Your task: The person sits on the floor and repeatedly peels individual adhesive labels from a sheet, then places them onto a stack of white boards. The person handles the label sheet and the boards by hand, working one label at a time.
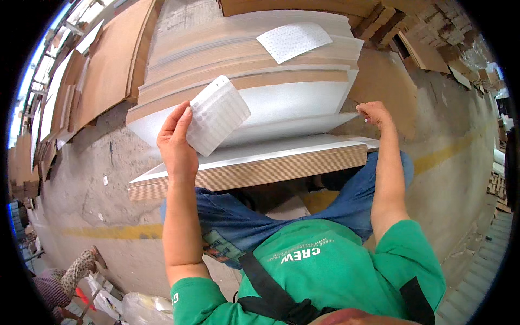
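Note:
My left hand [179,138] pinches a white sheet of labels [219,116] by its edge, thumb on top, and holds it up above the stack. My right hand [375,115] is closed at the right corner of a thin white cardboard sheet [303,125], which stands slightly raised between two piles. A small white bit shows by its fingers, too small to name. The near pile of white-faced cardboard [254,169] lies across in front of my knees. Behind it leans a larger fanned stack of cardboard sheets [244,54]. A second white sheet with rows of small marks [294,41] lies on that stack.
Large brown cardboard panels [111,49] lean at the left. More cardboard [422,51] is piled at the far right. A yellow line [444,151] crosses the concrete floor. At lower left, another person [65,279] is near clear plastic bags [143,309].

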The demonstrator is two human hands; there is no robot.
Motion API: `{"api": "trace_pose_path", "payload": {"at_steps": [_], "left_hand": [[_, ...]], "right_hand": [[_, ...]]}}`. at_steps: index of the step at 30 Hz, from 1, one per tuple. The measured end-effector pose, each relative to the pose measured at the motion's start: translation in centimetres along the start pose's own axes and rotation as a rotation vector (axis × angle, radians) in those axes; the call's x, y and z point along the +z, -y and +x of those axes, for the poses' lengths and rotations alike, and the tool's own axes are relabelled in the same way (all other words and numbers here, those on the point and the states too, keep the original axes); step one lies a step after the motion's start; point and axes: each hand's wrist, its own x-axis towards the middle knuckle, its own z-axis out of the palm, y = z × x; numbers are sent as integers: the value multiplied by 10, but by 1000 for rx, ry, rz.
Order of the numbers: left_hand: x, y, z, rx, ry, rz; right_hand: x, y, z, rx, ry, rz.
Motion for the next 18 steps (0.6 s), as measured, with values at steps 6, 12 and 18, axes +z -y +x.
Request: {"api": "trace_pose_path", "payload": {"at_steps": [6,12,18], "left_hand": [[5,-2,-2,3,9,5],[2,4,7,-10,-6,30],[-4,6,4,-7,5,26]], "right_hand": [[66,24,18,-642,-294,195],[145,46,43,-757,-621,221],[128,28,42,-716,-806,52]]}}
